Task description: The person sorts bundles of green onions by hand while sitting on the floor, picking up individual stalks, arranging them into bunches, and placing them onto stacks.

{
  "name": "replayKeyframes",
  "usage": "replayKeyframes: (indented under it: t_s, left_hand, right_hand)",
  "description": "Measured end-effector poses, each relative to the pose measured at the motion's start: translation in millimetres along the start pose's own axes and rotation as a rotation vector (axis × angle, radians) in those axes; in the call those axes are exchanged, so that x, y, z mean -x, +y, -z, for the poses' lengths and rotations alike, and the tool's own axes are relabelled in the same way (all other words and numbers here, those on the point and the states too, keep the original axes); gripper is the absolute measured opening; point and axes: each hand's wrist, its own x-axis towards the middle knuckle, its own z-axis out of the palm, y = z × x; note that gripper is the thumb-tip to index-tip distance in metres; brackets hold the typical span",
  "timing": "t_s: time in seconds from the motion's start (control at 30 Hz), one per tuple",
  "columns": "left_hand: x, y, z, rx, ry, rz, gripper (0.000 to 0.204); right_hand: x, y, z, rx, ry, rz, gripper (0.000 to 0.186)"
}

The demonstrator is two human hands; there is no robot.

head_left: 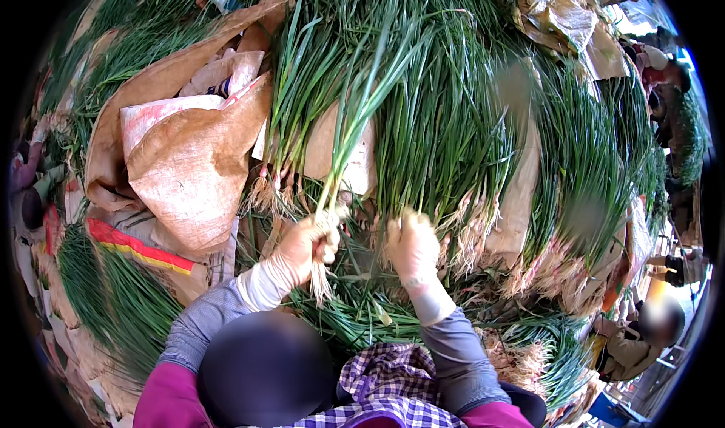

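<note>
My left hand point(308, 245), in a pale glove, is closed around a small bunch of green onions point(347, 145). Their long leaves point up and away, and the whitish roots hang below my fist. To its right my right hand point(414, 253), gloved too, is closed at the lower ends of the stalks in a large pile of green onions point(445, 118). Its fingers are curled and partly hidden, so what they hold, if anything, cannot be made out. The pile lies with leaves away from me and pale, reddish roots point(476, 224) toward me.
A crumpled brown sack point(189, 179) lies at the left, beside more green stalks point(113, 292). Loose greens point(362, 315) lie close before me. Another rooted bundle point(521, 360) is at the lower right. A plastic sack point(555, 12) lies at the far right; other people point(642, 337) sit along the edges.
</note>
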Motion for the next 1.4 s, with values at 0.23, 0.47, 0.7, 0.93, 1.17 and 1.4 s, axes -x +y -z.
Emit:
replayKeyframes:
  t_s: [0.23, 0.47, 0.7, 0.93, 1.17, 1.4]
  left_hand:
    - [26.1, 3.9, -32.7, -0.212, -0.501, -0.123, 0.027]
    - [1.2, -16.8, -23.8, -0.120, -0.280, -0.002, 0.018]
    - [2.7, -22.6, -35.4, -0.315, -0.177, 0.010, 0.008]
    - [-9.3, -52.7, -38.1, -0.733, -0.197, -0.187, 0.017]
    - [-1.9, -43.0, -23.2, -0.301, -0.246, 0.068, 0.015]
    - [-3.5, -33.5, -9.4, -0.036, -0.286, 0.239, 0.032]
  right_hand:
    - [-43.8, 37.1, 24.4, -0.614, -0.058, -0.297, 0.063]
    - [-36.7, 83.6, 91.3, -0.667, -0.054, -0.167, 0.059]
    - [-8.6, 74.3, 75.1, -1.398, -0.128, -0.428, 0.017]
    - [21.9, 17.0, 34.6, -1.568, -0.283, -0.572, 0.013]
    - [6.8, 12.3, 15.9, -1.151, 0.020, -0.515, 0.019]
    - [19.9, 19.6, 53.7, -0.884, -0.783, -0.271, 0.041]
